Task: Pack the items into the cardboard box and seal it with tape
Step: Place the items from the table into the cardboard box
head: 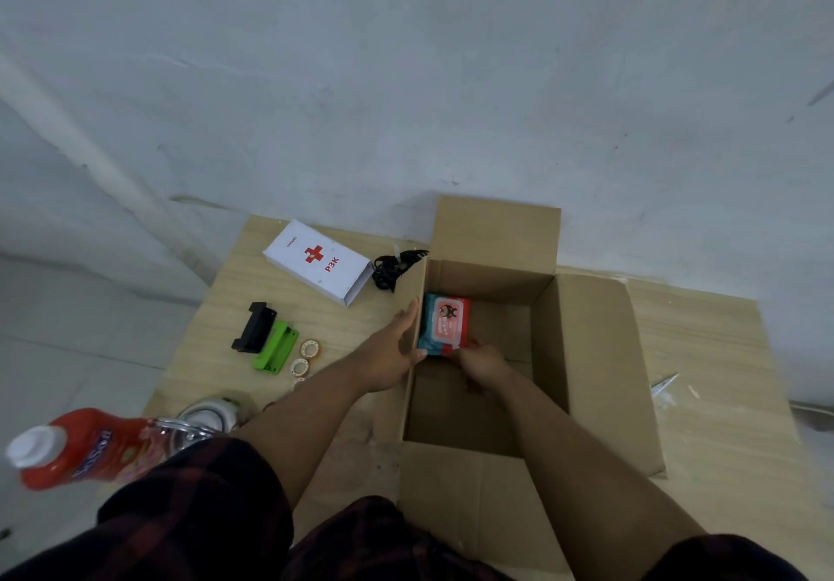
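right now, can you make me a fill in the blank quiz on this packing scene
1. The right hand holds the wipes pack inside the ____.
2. The left hand rests against its ____ wall.
3. The white case on the table bears a red ____.

Missing words: box; left; cross.
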`<control>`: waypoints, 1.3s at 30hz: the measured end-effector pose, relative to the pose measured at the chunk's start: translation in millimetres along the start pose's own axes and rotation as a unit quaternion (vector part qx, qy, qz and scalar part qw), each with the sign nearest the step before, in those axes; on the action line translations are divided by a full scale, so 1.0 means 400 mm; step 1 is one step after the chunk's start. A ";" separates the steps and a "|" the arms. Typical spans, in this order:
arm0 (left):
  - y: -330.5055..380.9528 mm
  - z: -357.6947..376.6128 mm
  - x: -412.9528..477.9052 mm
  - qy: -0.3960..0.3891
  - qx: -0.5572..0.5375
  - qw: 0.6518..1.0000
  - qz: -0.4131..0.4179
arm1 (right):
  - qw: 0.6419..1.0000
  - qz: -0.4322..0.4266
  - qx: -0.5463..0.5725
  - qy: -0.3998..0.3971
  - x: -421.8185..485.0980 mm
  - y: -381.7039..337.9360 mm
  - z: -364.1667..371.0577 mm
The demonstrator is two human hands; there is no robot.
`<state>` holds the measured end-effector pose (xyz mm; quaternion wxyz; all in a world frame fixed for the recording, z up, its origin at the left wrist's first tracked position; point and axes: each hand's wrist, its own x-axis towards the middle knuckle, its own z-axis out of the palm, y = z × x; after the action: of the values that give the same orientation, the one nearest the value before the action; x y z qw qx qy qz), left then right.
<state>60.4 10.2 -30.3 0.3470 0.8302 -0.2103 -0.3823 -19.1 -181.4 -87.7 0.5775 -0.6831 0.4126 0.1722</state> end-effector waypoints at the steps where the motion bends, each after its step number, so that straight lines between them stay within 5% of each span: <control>1: -0.001 -0.001 -0.001 0.000 -0.001 1.000 0.000 | 1.000 0.004 0.003 0.003 -0.003 -0.001 0.003; 16: -0.033 0.028 -0.062 0.103 -0.056 0.993 0.009 | 0.986 -0.157 0.058 -0.007 -0.144 -0.135 0.086; 21: -0.058 0.029 -0.098 0.050 -0.076 0.994 0.061 | 0.984 -0.158 0.078 -0.008 -0.173 -0.137 0.090; 25: -0.115 0.009 -0.114 0.060 -0.029 0.997 0.024 | 0.985 -0.148 0.090 0.000 -0.176 -0.148 0.099; 39: -0.217 -0.161 -0.096 0.206 -0.135 0.969 -0.034 | 0.960 -0.267 -0.081 0.034 -0.171 -0.207 0.170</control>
<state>94.4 118.9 -45.6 0.4783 0.8433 -0.0523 -0.2394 19.2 -94.0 -4.2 0.5304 -0.8185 0.2196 0.0214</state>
